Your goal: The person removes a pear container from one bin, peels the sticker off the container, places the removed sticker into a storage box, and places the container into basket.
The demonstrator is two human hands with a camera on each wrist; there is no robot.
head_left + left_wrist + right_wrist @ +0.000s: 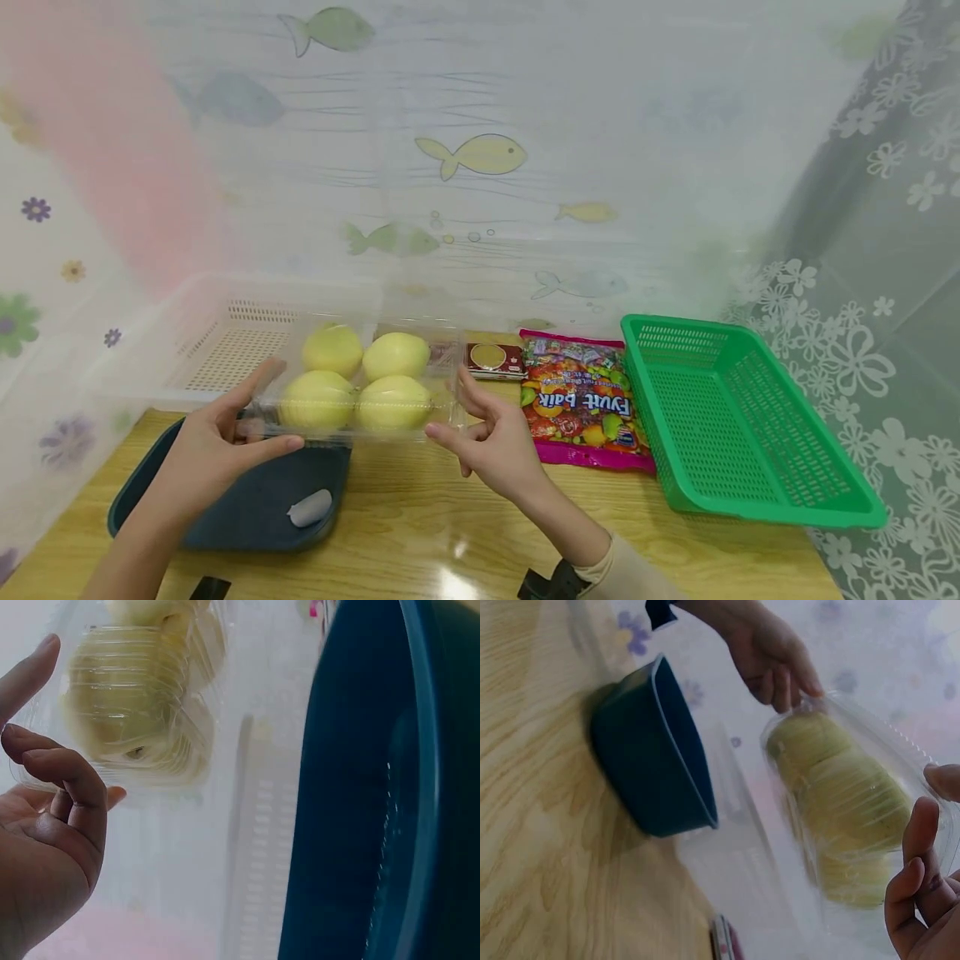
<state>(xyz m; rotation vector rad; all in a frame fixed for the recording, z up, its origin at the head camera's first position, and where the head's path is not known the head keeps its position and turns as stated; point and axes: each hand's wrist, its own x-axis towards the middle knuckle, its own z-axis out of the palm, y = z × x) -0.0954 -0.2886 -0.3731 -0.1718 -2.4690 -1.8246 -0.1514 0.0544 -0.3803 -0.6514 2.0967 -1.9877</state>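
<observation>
Head view is showing, nearest the person, both hands lifting a clear plastic clamshell box (pixel 352 387) above the wooden table (pixel 450 517): the left hand (pixel 217 442) is pinching its left end between thumb and fingers, and the right hand (pixel 491 437) is pinching its right edge with the fingers loosely spread. The box is hanging closed in the air with four yellow-green apples (pixel 363 379) sitting inside it, so by my reading the carrying is only partway along and the box is not yet resting in any container. Just under it a dark blue tray (pixel 240 508) is lying on the table, holding one small grey lump (pixel 309 507). Further back a white perforated basket (pixel 240 342) is standing with nothing visible inside, and to the right a fruit candy bag (pixel 581 400) is lying beside a green basket (pixel 742 417) whose mesh floor is showing bare
</observation>
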